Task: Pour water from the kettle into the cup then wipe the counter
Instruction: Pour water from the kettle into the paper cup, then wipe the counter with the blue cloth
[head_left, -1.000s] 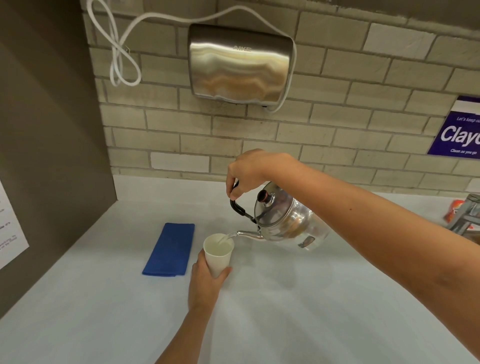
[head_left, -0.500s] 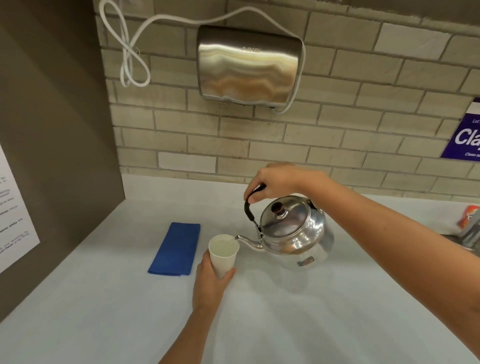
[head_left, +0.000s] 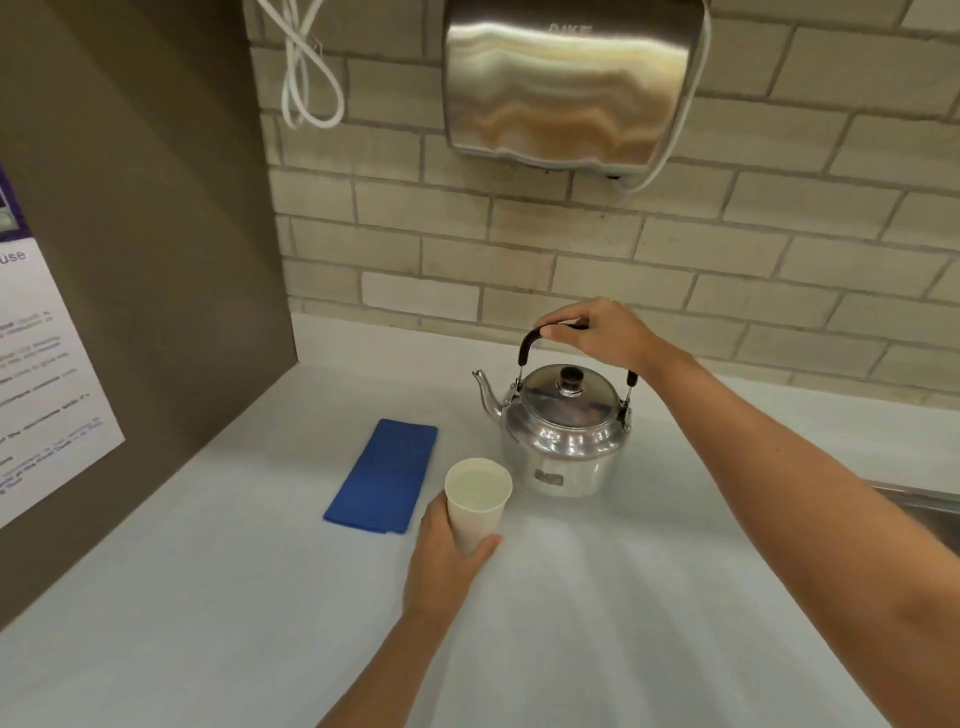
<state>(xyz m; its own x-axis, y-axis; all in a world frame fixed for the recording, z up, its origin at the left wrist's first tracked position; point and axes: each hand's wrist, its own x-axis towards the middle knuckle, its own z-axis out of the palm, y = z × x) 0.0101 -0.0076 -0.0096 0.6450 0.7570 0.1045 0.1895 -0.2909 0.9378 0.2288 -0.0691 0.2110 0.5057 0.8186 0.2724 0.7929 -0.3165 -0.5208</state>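
A shiny steel kettle (head_left: 563, 436) stands upright on the white counter (head_left: 597, 597), its spout pointing left and away from the cup. My right hand (head_left: 597, 332) grips the black handle at the top. A white paper cup (head_left: 477, 501) with water in it stands just in front of the kettle to its left, and my left hand (head_left: 444, 561) is wrapped around its lower side. A folded blue cloth (head_left: 387, 475) lies flat on the counter left of the cup.
A steel hand dryer (head_left: 566, 83) with a white cable hangs on the brick wall above the kettle. A brown side panel with a paper notice (head_left: 41, 374) closes the left. A metal sink edge (head_left: 930, 506) shows at the right.
The kettle went from tilted and pouring into the cup to level, then moved back and was set upright on the counter. My left hand has kept hold of the cup.
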